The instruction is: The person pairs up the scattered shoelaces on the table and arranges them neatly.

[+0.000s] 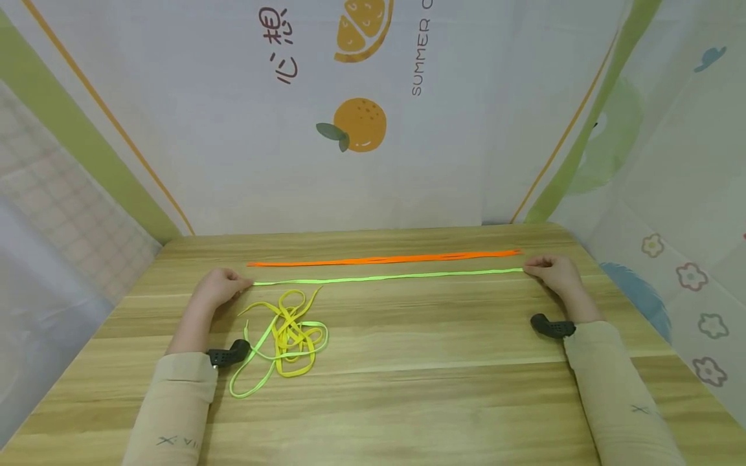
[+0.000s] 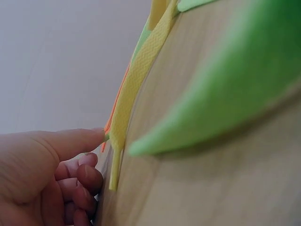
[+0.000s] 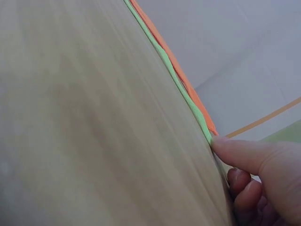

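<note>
A light green shoelace [image 1: 387, 277] lies stretched nearly straight across the wooden table. At its left end my left hand [image 1: 221, 286] pinches the tip between thumb and fingers. My right hand [image 1: 555, 270] pinches the other end, and the right wrist view shows the thumb [image 3: 242, 153] on the green lace. Just behind and roughly parallel runs a straight orange shoelace [image 1: 384, 259], touched by neither hand. Close to my left forearm, a yellow shoelace [image 1: 296, 373] lies loosely tangled with another light green lace [image 1: 236, 382].
The wooden table [image 1: 443, 401] reaches back to a white printed cloth [image 1: 437, 175] hanging behind it. More cloth hangs at the left and right sides. Black wrist cameras sit on both wrists, the left one [image 1: 229, 354] beside the tangled laces.
</note>
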### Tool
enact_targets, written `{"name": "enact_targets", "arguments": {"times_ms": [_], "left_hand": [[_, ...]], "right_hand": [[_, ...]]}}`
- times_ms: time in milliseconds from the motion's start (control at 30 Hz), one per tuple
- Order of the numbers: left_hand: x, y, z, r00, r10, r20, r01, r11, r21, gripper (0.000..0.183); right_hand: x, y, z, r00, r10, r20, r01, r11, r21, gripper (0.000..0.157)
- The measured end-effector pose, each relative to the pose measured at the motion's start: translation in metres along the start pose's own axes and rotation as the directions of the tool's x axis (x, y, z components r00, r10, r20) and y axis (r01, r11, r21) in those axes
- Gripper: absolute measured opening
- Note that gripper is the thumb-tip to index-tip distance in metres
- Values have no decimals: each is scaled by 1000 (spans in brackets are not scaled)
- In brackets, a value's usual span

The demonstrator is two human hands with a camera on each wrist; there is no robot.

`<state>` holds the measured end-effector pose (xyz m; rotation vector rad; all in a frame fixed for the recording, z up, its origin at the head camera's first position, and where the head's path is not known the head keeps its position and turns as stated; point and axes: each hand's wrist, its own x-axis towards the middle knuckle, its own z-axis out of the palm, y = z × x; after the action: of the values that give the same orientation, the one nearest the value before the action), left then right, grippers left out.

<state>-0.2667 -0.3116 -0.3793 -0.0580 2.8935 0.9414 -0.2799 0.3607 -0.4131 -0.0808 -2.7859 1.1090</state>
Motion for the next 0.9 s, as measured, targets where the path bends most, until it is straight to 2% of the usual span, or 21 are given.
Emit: {"name": "enact_targets", "arguments": {"times_ms": [133, 467, 733, 900], "left_hand": [[0, -2, 0, 1000, 17, -9, -17, 1000, -11, 36], [0, -5, -2, 999, 52, 1, -52, 992, -117, 36], [-4, -12, -4, 988, 143, 52, -130, 972, -195, 38], [-7, -12, -8, 979, 192, 75, -174, 965, -196, 39]], "right_hand": [[0, 0, 0, 1000, 0, 4, 0, 1000, 7, 41], [-2, -1, -2, 1000, 2, 7, -3, 998, 56, 43], [-3, -2, -4, 998, 47, 40, -53, 984, 168, 43], [-3, -4, -4, 999, 37, 26, -41, 981, 187, 41]]}}
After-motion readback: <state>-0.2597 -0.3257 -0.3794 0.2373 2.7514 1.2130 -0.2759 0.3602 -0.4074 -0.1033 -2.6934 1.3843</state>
